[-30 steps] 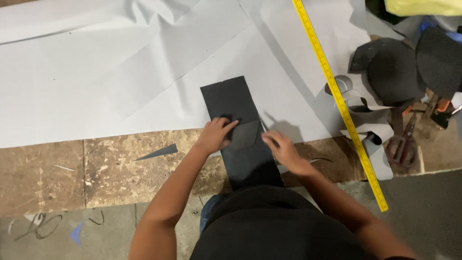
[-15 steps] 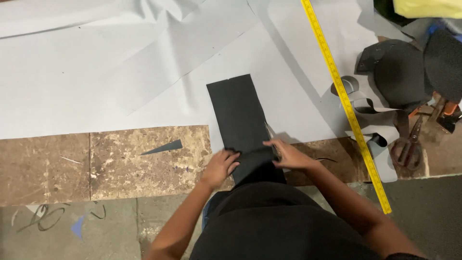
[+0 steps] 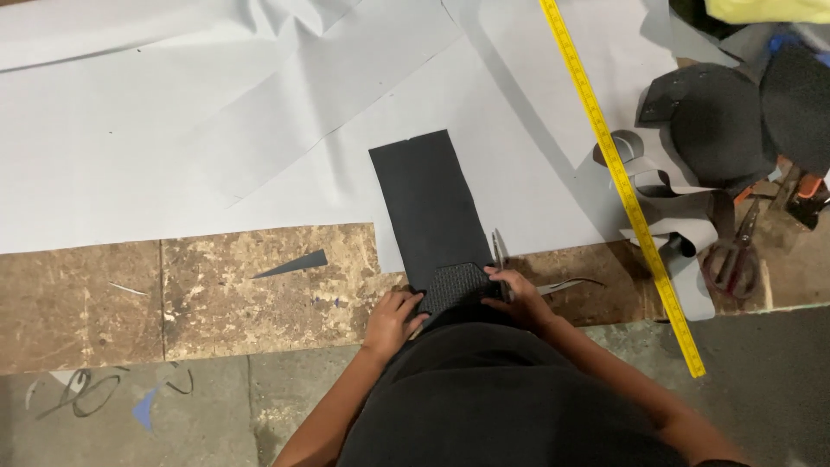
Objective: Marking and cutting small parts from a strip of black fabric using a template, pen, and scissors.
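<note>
A long black rectangular sheet (image 3: 430, 203) lies on grey fabric (image 3: 216, 130) spread over a worn wooden board. Its near end is folded up and back, showing a textured, meshed underside (image 3: 456, 287). My left hand (image 3: 393, 317) grips the folded end at its left corner. My right hand (image 3: 517, 297) holds the fold at its right corner. Both hands sit at the near edge of the board, right above my dark clothing.
A yellow measuring tape (image 3: 618, 173) runs diagonally at the right. Dark cut pieces (image 3: 713, 121), grey strips and red-handled shears (image 3: 735, 255) lie beyond it. A small metal tool (image 3: 499, 251) rests beside my right hand. A dark triangular scrap (image 3: 294, 263) lies on the board (image 3: 216, 294).
My hands have slid back along the black sheet to its near end. They have lifted that end and folded it over, so its textured underside now shows.
</note>
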